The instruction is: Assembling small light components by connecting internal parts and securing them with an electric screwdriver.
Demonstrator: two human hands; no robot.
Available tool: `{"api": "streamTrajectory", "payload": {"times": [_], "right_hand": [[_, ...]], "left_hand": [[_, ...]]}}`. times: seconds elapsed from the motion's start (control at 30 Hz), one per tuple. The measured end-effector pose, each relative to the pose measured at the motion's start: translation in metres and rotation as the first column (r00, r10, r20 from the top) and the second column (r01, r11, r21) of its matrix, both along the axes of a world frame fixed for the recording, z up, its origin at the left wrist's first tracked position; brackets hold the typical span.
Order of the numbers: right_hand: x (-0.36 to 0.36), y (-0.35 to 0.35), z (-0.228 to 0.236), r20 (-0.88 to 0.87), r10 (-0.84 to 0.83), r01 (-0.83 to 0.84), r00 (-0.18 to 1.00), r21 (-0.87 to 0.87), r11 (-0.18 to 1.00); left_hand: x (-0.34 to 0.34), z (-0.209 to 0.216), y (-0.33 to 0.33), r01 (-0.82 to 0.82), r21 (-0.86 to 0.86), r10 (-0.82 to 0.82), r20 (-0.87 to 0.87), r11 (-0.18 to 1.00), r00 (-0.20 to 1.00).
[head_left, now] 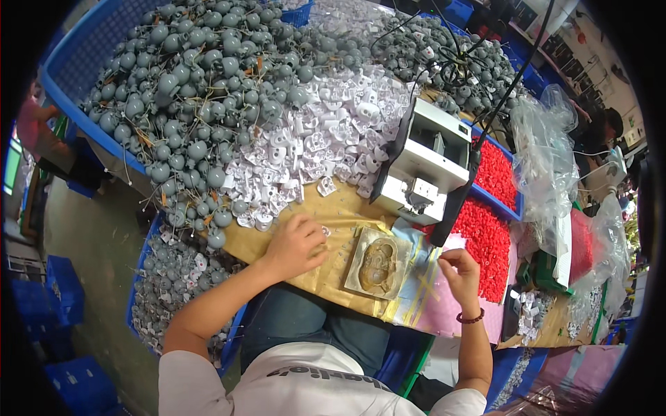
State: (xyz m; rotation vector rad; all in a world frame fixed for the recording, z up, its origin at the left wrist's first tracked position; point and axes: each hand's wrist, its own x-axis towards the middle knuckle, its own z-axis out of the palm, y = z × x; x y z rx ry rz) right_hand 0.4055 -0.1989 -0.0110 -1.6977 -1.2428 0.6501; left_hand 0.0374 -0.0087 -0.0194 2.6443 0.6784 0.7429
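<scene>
My left hand [298, 247] rests low over the brown-covered table [320, 279], its fingers curled inward; whatever they hold, if anything, is hidden. A small white piece [325, 231] lies at its fingertips. To the right of it sits a square block [352, 279] with a rounded, brownish hollow in its top. My right hand [460, 274] is raised over the pink sheet [436, 305], thumb and fingers pinched together beside the red parts. What is in that pinch is too small to make out. Neither hand touches the block.
Grey round parts with wires [201, 90] overflow a blue basket [104, 142] at the far left. White plastic pieces [305, 149] are heaped beyond my left hand. A white machine [424, 170] stands behind the block. Red small parts [485, 239] and clear plastic bags [544, 149] lie right.
</scene>
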Motion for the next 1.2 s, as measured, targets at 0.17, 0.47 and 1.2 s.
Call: {"api": "streamTrajectory", "payload": {"times": [0.17,0.47,1.2], "right_hand": [[-0.043,0.023,0.020,0.133,0.154,-0.163,0.979,0.056,0.985],[-0.076,0.041,0.021,0.278,0.237,-0.302,0.931,0.219,0.928],[-0.104,0.047,-0.009,0.633,0.204,-0.436,0.746,0.233,0.869]], "left_hand": [[0.018,-0.010,-0.007,-0.084,-0.189,0.088,0.010,0.978,0.996],[0.091,0.000,-0.045,0.236,-0.236,-0.201,0.163,0.943,0.966],[-0.035,0.137,0.177,-0.084,0.276,0.141,-0.194,0.957,0.971]]}}
